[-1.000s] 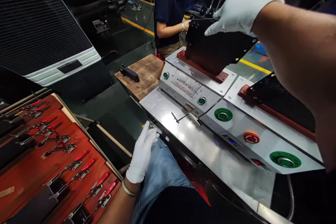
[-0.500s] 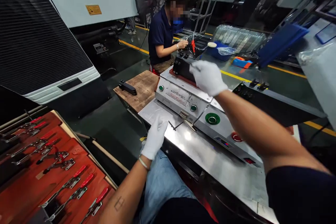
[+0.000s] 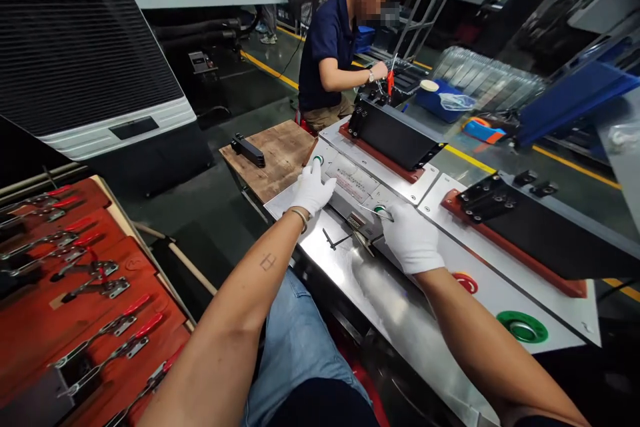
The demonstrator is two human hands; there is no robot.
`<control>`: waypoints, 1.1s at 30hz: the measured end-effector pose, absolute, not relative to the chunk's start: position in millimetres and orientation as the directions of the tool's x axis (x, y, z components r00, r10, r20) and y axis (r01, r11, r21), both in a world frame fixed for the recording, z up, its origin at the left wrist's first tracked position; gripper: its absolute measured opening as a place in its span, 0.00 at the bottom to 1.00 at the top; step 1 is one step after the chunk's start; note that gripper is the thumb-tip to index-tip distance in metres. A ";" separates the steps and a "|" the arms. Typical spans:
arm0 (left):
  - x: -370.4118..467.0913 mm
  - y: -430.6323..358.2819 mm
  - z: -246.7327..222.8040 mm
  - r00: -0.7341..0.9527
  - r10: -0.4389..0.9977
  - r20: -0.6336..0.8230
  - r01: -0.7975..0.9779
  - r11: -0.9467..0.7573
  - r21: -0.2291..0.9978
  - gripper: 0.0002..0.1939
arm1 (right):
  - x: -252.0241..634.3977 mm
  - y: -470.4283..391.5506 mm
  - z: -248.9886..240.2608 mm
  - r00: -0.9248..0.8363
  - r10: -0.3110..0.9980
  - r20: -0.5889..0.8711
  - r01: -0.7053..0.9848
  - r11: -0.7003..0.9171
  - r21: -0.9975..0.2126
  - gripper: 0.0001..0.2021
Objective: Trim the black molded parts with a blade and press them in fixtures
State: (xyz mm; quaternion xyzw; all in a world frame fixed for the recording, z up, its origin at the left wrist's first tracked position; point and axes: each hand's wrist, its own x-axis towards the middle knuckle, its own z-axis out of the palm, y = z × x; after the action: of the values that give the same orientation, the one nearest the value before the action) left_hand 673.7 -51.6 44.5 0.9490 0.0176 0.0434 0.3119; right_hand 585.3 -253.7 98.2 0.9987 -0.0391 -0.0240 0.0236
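Note:
My left hand (image 3: 313, 190), in a white glove, has its index finger on the left green button (image 3: 318, 160) of the grey control panel (image 3: 345, 173). Its thumb is spread apart and nothing is in it. My right hand (image 3: 411, 237), also gloved, is at the right green button (image 3: 381, 209). A thin metal rod (image 3: 369, 209) sticks out from its bent fingers; its other end is hidden. Behind the panel, a long black part (image 3: 395, 132) rests on a red-brown fixture (image 3: 383, 155). A similar black part (image 3: 530, 220) lies in another fixture at the right.
A small black part (image 3: 249, 150) lies on the wooden board (image 3: 280, 147). Dark thin tools (image 3: 336, 240) lie on the metal ledge (image 3: 370, 273). Red-handled clamps (image 3: 120, 327) stand on the red board at left. A co-worker (image 3: 330, 47) sits beyond the bench.
My right hand has come down from the black part behind the panel to the right green button. My left hand has moved up and forward onto the left button. The view has shifted.

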 end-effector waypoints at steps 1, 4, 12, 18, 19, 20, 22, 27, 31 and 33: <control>673.5 -51.3 45.0 0.996 0.055 0.069 0.006 -0.820 0.572 0.40 | 587.7 -252.6 98.0 0.995 -0.088 -0.045 -0.085 -0.995 0.060 0.19; 673.0 -53.1 44.5 0.995 0.045 0.091 -0.007 -0.863 0.505 0.38 | 594.1 -252.0 95.7 0.994 -0.097 -0.045 -0.092 -0.990 0.105 0.18; 682.7 -25.1 72.1 0.993 -0.116 -0.025 -0.095 -0.902 0.421 0.32 | 598.0 -244.4 102.5 0.988 -0.045 -0.150 -0.023 -0.989 0.146 0.16; 606.9 -2.6 62.2 0.995 0.049 0.084 -0.030 -0.665 0.746 0.19 | 561.4 -220.9 64.3 0.923 0.229 -0.309 0.218 -0.973 -0.073 0.17; 589.6 -3.1 56.0 0.992 0.097 0.084 -0.010 -0.594 0.804 0.19 | 556.4 -214.9 52.8 0.908 0.250 -0.335 0.231 -0.968 -0.096 0.18; 572.4 -3.3 49.8 0.987 0.143 0.075 0.011 -0.523 0.852 0.19 | 552.7 -208.6 41.7 0.905 0.248 -0.345 0.226 -0.969 -0.102 0.19; 539.5 -0.8 39.3 0.978 0.207 0.030 0.057 -0.404 0.913 0.22 | 548.1 -197.0 23.4 0.917 0.209 -0.340 0.191 -0.978 -0.086 0.20; 466.9 29.2 27.7 0.947 0.310 -0.087 0.184 -0.298 0.937 0.29 | 528.2 -185.0 -0.9 0.922 0.214 -0.323 0.196 -0.977 -0.088 0.25; 415.4 54.5 30.4 0.887 0.431 -0.167 0.295 -0.252 0.922 0.32 | 496.1 -189.1 -16.0 0.894 0.338 -0.295 0.318 -0.941 -0.117 0.20; 391.4 58.0 35.4 0.865 0.467 -0.185 0.316 -0.220 0.923 0.33 | 487.7 -189.4 -17.5 0.877 0.384 -0.288 0.363 -0.923 -0.126 0.18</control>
State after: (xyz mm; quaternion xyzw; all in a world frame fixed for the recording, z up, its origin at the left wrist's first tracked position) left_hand 391.4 58.0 35.4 0.7781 0.2515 0.0661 0.5718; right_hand 487.7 -189.4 -17.5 0.9682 0.1929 -0.1556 -0.0340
